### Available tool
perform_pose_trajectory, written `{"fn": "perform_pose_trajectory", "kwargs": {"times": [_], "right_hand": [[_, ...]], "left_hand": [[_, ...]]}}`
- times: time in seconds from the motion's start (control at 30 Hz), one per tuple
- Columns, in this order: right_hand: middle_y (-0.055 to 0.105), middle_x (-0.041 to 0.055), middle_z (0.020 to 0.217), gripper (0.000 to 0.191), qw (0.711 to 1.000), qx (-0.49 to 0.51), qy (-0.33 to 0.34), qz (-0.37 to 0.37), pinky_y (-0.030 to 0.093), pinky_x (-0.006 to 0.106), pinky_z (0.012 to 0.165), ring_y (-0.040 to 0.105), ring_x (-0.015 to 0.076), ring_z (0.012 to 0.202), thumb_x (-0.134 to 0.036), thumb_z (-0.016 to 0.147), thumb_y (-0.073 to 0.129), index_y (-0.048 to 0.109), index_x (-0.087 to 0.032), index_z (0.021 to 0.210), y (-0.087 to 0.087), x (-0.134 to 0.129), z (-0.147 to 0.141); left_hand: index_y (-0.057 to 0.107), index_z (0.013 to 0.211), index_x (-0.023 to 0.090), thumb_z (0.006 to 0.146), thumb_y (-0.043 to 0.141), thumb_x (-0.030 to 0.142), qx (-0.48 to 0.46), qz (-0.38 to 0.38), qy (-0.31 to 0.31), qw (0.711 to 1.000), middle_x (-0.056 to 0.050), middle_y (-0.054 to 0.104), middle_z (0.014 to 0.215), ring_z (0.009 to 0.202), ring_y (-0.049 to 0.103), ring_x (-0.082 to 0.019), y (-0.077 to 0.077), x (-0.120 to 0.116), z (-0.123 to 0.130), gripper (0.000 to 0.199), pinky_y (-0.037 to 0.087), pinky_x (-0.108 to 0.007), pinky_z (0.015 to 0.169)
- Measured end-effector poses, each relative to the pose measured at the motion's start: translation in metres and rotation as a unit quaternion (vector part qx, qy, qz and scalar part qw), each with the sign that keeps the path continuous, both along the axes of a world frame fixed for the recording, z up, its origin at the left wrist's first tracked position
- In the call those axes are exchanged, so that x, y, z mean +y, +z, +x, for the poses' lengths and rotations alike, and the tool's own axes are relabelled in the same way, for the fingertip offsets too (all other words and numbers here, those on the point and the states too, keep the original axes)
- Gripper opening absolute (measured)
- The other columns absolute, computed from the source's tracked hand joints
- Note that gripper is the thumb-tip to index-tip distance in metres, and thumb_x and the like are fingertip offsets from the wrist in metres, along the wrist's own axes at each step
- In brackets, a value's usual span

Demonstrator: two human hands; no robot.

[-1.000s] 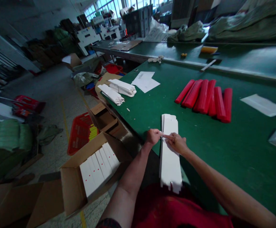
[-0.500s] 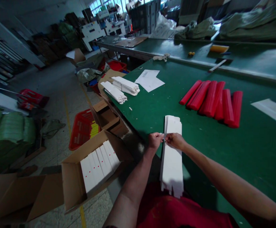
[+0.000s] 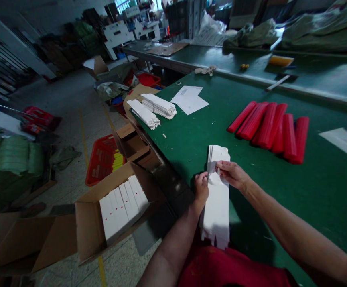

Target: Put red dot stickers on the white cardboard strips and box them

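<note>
1. Stack of long white card strips [image 3: 217, 215]: lies lengthwise on the green-topped work table [image 3: 311, 207], near its edge.
2. Right hand [image 3: 231, 174]: thumb and fingers nearly closed, pinching the raised top strip [image 3: 212, 169].
3. Left hand [image 3: 202, 189]: fingers curled at the stack's left edge; grip indeterminate.
4. Red cylindrical bundles [image 3: 267, 129]: lie beyond, well apart.

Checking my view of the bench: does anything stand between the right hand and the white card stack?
Nothing visible: the right hand already touches the white card stack, and the left hand sits at its left edge.
</note>
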State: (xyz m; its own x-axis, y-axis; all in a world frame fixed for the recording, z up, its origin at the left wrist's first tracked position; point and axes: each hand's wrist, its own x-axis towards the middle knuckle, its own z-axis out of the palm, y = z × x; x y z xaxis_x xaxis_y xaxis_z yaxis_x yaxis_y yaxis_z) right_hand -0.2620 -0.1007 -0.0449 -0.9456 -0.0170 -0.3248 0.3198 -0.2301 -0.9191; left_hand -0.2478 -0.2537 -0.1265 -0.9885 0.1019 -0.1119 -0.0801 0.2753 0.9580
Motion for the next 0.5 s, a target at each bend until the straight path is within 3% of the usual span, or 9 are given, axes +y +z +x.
{"fn": "perform_pose_trajectory", "kwargs": {"times": [0.07, 0.23, 0.37, 0.43, 0.5], "right_hand": [[0.056, 0.0002, 0.063, 0.041, 0.999, -0.006, -0.010, -0.047, 0.040, 0.021, 0.052, 0.048, 0.0097, 0.054, -0.048, 0.057, 0.082, 0.058, -0.017, 0.069, -0.001, -0.003, 0.002], [0.061, 0.0018, 0.065, 0.036, 0.993, -0.023, -0.003, -0.112, 0.042, 0.022, 0.051, 0.052, 0.0108, 0.054, -0.040, 0.056, 0.087, 0.063, -0.016, 0.069, 0.001, -0.017, 0.007], [0.064, 0.0041, 0.070, 0.037, 0.993, -0.023, 0.001, -0.117, 0.044, 0.023, 0.054, 0.056, 0.0135, 0.058, -0.042, 0.060, 0.085, 0.066, -0.015, 0.075, 0.005, -0.025, 0.007], [0.066, 0.0053, 0.081, 0.038, 0.996, -0.005, -0.016, -0.082, 0.045, 0.023, 0.058, 0.059, 0.0150, 0.068, -0.047, 0.068, 0.078, 0.066, -0.017, 0.088, 0.002, -0.026, 0.007], [0.063, 0.0043, 0.081, 0.029, 0.997, 0.031, -0.003, 0.069, 0.043, 0.023, 0.058, 0.057, 0.0146, 0.068, -0.045, 0.081, 0.063, 0.063, -0.018, 0.093, -0.006, -0.024, 0.008]], "left_hand": [[0.070, 0.105, 0.014, 0.084, 0.048, 0.017, 0.055, -0.055, -0.042, 0.996, -0.010, 0.067, 0.103, 0.098, 0.061, -0.017, 0.002, -0.005, -0.003, 0.030, 0.046, -0.028, 0.092], [0.073, 0.092, 0.015, 0.085, 0.052, 0.016, 0.109, -0.127, -0.117, 0.979, -0.008, 0.070, 0.091, 0.087, 0.063, -0.015, 0.014, -0.012, -0.012, 0.022, 0.047, -0.025, 0.083], [0.071, 0.075, 0.016, 0.083, 0.054, 0.015, 0.105, -0.158, -0.115, 0.975, -0.006, 0.070, 0.081, 0.079, 0.062, -0.015, 0.018, -0.013, -0.015, 0.019, 0.045, -0.024, 0.078], [0.068, 0.070, 0.016, 0.081, 0.053, 0.013, 0.107, -0.143, -0.114, 0.977, -0.005, 0.068, 0.078, 0.079, 0.060, -0.014, 0.017, -0.015, -0.019, 0.019, 0.044, -0.024, 0.077], [0.063, 0.066, 0.015, 0.079, 0.052, 0.013, 0.100, -0.112, -0.129, 0.980, -0.003, 0.064, 0.074, 0.078, 0.058, -0.013, 0.014, -0.016, -0.024, 0.017, 0.042, -0.024, 0.076]]}}
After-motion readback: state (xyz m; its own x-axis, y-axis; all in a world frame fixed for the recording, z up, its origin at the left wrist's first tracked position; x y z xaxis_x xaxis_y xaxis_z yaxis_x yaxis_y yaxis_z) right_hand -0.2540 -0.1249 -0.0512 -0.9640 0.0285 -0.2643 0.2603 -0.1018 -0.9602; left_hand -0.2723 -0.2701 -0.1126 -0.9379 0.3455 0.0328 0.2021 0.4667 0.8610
